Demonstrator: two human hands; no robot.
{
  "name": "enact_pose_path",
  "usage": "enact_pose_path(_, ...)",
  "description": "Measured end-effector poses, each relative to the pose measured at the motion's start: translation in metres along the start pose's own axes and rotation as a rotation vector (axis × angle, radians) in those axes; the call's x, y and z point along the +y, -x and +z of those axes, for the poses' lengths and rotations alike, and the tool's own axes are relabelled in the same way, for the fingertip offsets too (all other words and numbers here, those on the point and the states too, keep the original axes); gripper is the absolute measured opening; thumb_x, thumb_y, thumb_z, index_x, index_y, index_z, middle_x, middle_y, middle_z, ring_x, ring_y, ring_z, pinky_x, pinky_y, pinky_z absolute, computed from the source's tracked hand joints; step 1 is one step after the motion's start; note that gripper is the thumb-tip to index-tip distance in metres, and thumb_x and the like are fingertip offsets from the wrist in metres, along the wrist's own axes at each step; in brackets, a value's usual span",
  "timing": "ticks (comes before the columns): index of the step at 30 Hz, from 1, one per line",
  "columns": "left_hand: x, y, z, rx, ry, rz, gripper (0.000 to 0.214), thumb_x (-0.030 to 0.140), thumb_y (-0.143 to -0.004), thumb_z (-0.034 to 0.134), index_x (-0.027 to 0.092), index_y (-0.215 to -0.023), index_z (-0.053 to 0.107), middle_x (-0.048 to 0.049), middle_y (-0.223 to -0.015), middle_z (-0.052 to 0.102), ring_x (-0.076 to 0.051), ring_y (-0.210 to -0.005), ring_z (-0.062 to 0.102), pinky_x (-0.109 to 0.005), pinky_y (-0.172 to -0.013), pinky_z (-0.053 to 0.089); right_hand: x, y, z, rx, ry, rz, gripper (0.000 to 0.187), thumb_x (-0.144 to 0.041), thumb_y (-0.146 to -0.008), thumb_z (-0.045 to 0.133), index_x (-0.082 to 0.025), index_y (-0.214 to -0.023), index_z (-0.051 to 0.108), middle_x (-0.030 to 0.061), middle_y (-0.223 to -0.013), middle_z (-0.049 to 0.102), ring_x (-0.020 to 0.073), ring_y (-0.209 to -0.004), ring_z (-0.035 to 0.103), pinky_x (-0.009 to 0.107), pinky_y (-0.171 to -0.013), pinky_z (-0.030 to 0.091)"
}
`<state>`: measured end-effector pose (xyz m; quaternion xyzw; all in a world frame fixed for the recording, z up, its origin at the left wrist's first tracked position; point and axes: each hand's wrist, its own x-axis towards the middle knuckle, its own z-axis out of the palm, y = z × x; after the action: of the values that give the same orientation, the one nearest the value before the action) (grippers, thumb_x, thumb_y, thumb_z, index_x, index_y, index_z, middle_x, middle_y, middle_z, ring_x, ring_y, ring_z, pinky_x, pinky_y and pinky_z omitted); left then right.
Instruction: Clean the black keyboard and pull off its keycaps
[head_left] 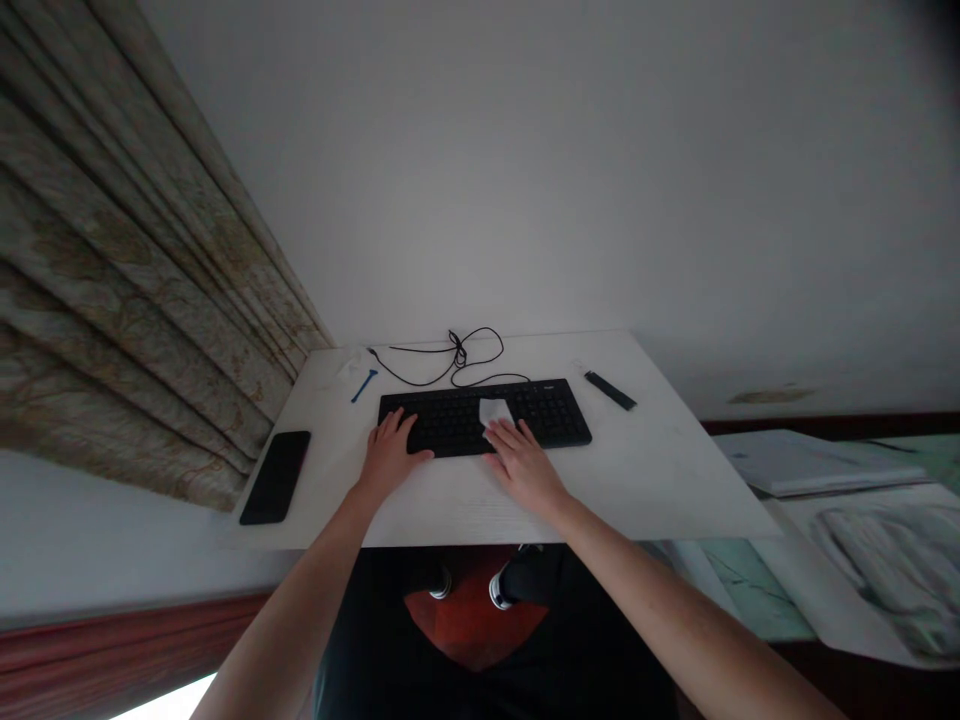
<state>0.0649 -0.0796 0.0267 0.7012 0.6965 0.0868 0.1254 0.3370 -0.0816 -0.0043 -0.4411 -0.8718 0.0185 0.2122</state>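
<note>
A black keyboard lies on the white table in the middle of the head view. My left hand rests at its left end, fingers spread over the keys and thumb along the front edge. With my right hand I press a white wipe against the keys right of centre. The fingertips cover the wipe's lower part, and its upper part shows above them.
Behind the keyboard, its black cable lies in loops. A small blue tool is left of the keyboard, a dark narrow strip right. A black phone sits near the table's left edge. Papers lie beyond the right edge.
</note>
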Motion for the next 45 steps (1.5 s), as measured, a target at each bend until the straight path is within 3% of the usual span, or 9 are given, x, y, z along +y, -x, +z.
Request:
enact_pose_path(3,0.001,0.001,-0.001,0.001,-0.004,0.0,0.074,0.046,-0.083,0.07,0.018,-0.147,0.046,-0.0173,-0.162,0.034,-0.037,-0.15,0.03,-0.052,-0.119,0.029,-0.022,-0.016,0.009,-0.003,-0.036,-0.055,0.045,-0.037,-0.104,0.041,-0.012,-0.136,0.062,0.0146,-0.146,0.056,0.029,-0.14,0.047,0.056,-0.121,0.026)
enact_pose_path(6,0.0,0.001,-0.001,0.0,0.001,0.001,0.074,0.047,-0.083,0.07,0.019,-0.147,0.046,-0.017,-0.162,0.034,-0.036,-0.15,0.03,-0.052,-0.119,0.028,-0.018,-0.016,0.008,0.005,-0.044,-0.072,0.043,-0.037,-0.105,0.041,-0.016,-0.134,0.064,0.0122,-0.144,0.058,0.0281,-0.139,0.048,0.057,-0.121,0.024)
enact_pose_path(15,-0.007,0.0,0.008,0.05,0.058,-0.008,0.073,0.047,-0.081,0.071,0.022,-0.145,0.048,-0.0162,-0.163,0.031,-0.037,-0.15,0.03,-0.054,-0.12,0.027,0.076,0.048,-0.032,0.014,0.104,0.023,0.042,-0.034,-0.105,0.038,-0.015,-0.134,0.063,0.0113,-0.146,0.057,0.0267,-0.139,0.049,0.055,-0.121,0.027)
enact_pose_path(20,-0.009,0.003,0.013,0.134,0.091,-0.029,0.075,0.049,-0.079,0.073,0.022,-0.144,0.049,-0.016,-0.164,0.029,-0.038,-0.149,0.03,-0.054,-0.12,0.028,0.1,0.068,-0.038,0.044,0.121,0.163,0.045,-0.036,-0.105,0.036,-0.016,-0.135,0.063,0.0123,-0.145,0.058,0.0281,-0.138,0.05,0.057,-0.119,0.029)
enact_pose_path(24,-0.011,0.008,0.017,0.216,0.11,-0.046,0.081,0.052,-0.076,0.075,0.02,-0.145,0.047,-0.0167,-0.163,0.029,-0.038,-0.149,0.03,-0.055,-0.121,0.026,0.081,0.056,-0.025,0.103,0.079,0.219,0.046,-0.036,-0.104,0.035,-0.014,-0.134,0.063,0.0158,-0.143,0.059,0.0309,-0.138,0.049,0.058,-0.117,0.032)
enact_pose_path(30,-0.009,0.022,0.024,0.339,0.191,-0.066,0.077,0.05,-0.079,0.073,0.022,-0.145,0.047,-0.0137,-0.158,0.037,-0.034,-0.146,0.036,-0.051,-0.121,0.033,0.014,0.015,-0.006,-0.001,-0.021,0.116,0.047,-0.038,-0.105,0.035,-0.015,-0.138,0.06,0.0139,-0.148,0.054,0.0304,-0.142,0.044,0.06,-0.119,0.023)
enact_pose_path(33,-0.009,0.025,0.025,0.366,0.198,-0.053,0.074,0.05,-0.08,0.072,0.02,-0.143,0.049,-0.0141,-0.156,0.039,-0.034,-0.145,0.038,-0.051,-0.121,0.033,0.006,0.012,-0.006,-0.005,-0.027,0.108,0.047,-0.039,-0.106,0.034,-0.018,-0.139,0.059,0.0121,-0.149,0.054,0.0296,-0.142,0.044,0.062,-0.119,0.02)
enact_pose_path(41,-0.009,0.025,0.025,0.386,0.186,-0.063,0.073,0.051,-0.08,0.072,0.02,-0.142,0.05,-0.015,-0.156,0.038,-0.036,-0.145,0.037,-0.054,-0.121,0.032,0.088,0.075,-0.032,0.095,0.125,0.271,0.048,-0.036,-0.105,0.032,-0.014,-0.139,0.059,0.0152,-0.146,0.056,0.03,-0.139,0.047,0.063,-0.118,0.025)
enact_pose_path(45,-0.007,0.026,0.025,0.419,0.217,-0.089,0.078,0.053,-0.078,0.073,0.019,-0.143,0.047,-0.016,-0.16,0.029,-0.036,-0.149,0.03,-0.053,-0.122,0.031,0.101,0.084,-0.033,0.131,0.118,0.337,0.054,-0.04,-0.105,0.03,-0.011,-0.144,0.054,0.0179,-0.146,0.055,0.0306,-0.138,0.048,0.058,-0.116,0.034)
